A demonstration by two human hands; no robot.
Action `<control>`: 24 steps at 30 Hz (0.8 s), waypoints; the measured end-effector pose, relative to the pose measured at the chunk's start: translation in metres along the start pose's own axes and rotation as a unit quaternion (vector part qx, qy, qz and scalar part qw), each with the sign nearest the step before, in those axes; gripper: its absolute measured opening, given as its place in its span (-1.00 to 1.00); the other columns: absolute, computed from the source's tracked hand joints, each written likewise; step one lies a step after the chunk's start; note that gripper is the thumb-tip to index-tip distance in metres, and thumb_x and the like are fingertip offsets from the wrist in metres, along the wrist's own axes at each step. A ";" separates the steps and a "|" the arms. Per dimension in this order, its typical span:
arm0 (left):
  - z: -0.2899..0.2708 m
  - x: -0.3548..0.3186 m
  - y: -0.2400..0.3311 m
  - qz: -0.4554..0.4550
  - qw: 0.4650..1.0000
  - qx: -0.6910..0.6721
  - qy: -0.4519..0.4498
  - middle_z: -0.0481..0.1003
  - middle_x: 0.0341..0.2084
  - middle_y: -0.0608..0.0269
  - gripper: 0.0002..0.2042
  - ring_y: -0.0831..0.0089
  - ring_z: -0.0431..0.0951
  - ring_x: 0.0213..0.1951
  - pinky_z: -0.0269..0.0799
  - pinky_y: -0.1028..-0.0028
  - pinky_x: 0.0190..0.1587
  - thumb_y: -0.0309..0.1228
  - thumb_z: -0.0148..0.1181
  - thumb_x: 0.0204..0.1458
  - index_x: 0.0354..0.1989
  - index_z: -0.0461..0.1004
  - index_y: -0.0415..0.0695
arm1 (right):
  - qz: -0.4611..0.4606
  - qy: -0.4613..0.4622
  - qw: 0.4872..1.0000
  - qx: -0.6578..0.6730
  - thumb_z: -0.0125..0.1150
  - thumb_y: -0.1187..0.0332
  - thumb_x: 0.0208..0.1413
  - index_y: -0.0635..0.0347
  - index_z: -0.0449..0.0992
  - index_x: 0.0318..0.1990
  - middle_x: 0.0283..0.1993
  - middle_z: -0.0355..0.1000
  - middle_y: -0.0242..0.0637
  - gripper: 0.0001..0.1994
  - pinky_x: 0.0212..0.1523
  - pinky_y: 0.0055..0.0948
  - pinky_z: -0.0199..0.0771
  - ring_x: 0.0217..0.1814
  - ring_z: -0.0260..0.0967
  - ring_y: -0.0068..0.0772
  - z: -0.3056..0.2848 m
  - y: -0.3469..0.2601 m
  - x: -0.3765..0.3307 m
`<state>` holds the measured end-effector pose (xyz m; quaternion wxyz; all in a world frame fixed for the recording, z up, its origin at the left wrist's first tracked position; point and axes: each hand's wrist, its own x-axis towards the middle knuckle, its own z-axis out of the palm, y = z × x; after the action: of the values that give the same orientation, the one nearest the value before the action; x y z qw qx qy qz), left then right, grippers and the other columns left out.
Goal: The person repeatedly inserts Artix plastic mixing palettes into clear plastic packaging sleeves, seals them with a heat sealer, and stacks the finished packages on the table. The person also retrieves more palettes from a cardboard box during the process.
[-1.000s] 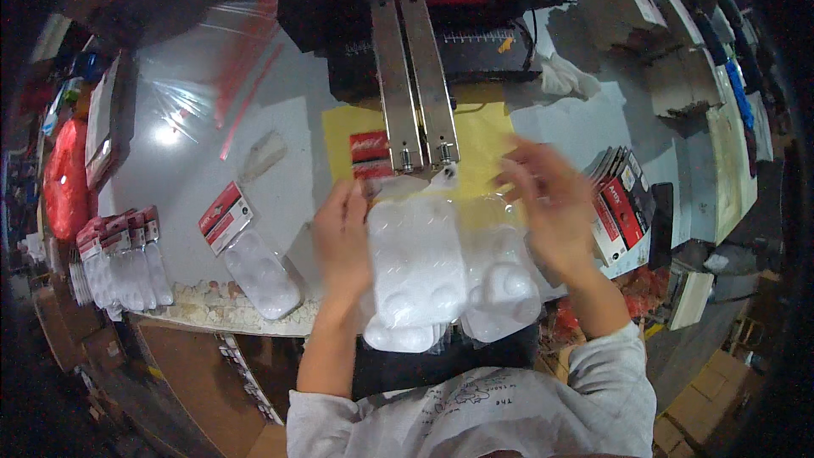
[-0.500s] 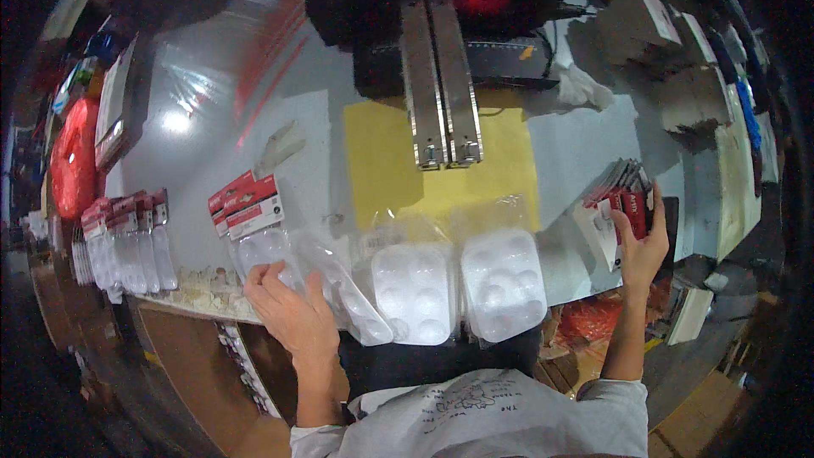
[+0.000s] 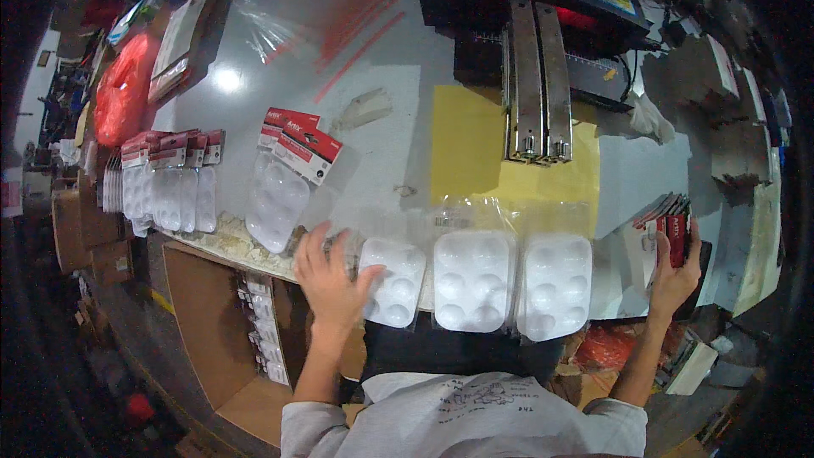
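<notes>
Left hand [image 3: 332, 276] lies spread flat, fingers on the leftmost clear blister tray [image 3: 392, 282], grasping nothing. Two more blister trays [image 3: 509, 278] sit side by side at the grey table [image 3: 381, 144] edge. Right hand [image 3: 676, 273] grasps the stack of red header cards [image 3: 670, 222] at far right

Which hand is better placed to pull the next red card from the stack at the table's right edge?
Right. The right hand already rests on the red card stack. The left hand is across the table, touching the leftmost clear tray.
</notes>
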<state>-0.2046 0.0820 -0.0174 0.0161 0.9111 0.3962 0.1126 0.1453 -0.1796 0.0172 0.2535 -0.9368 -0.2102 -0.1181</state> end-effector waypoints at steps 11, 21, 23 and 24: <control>-0.062 0.033 0.041 -0.325 0.739 -0.590 -0.003 0.53 -0.36 0.01 -0.88 0.42 0.52 -0.39 0.43 0.49 -0.31 -0.50 0.06 0.05 -0.26 0.35 -0.25 | 0.017 0.090 0.990 0.107 0.27 0.34 -0.03 0.26 0.37 0.02 -0.09 0.43 -0.21 -0.57 -0.11 -0.46 0.37 -0.14 0.37 -0.45 -0.030 -0.025 0.004; -0.041 0.060 0.139 -0.168 0.646 -0.697 -0.261 0.55 -0.38 0.20 -0.86 0.62 0.50 -0.33 0.38 0.65 -0.25 -0.54 0.10 0.04 -0.27 0.46 -0.36 | -0.121 -0.321 0.893 0.293 0.36 0.27 -0.16 0.33 0.48 -0.30 -0.45 0.47 -0.21 -0.67 -0.40 -0.56 0.40 -0.45 0.44 -0.49 -0.003 -0.138 0.007; -0.037 0.059 0.138 -0.172 0.672 -0.682 -0.233 0.54 -0.43 0.26 -0.90 0.63 0.48 -0.38 0.37 0.65 -0.32 -0.55 0.13 0.01 -0.34 0.47 -0.35 | -0.128 -0.321 0.894 0.284 0.37 0.23 -0.15 0.33 0.49 -0.36 -0.56 0.45 -0.26 -0.67 -0.53 -0.58 0.36 -0.56 0.40 -0.55 0.005 -0.139 0.007; -0.038 0.059 0.137 -0.167 0.699 -0.652 -0.242 0.53 -0.43 0.25 -0.90 0.63 0.48 -0.38 0.37 0.65 -0.32 -0.55 0.13 0.01 -0.34 0.47 -0.35 | -0.159 -0.309 0.893 0.286 0.36 0.23 -0.15 0.33 0.49 -0.36 -0.55 0.45 -0.24 -0.68 -0.53 -0.58 0.36 -0.57 0.41 -0.51 0.007 -0.138 0.007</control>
<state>-0.0754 0.0286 0.0468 0.7200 0.5873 0.3518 0.1140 0.0898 -0.0655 0.0724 0.4102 -0.7672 -0.4490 0.2038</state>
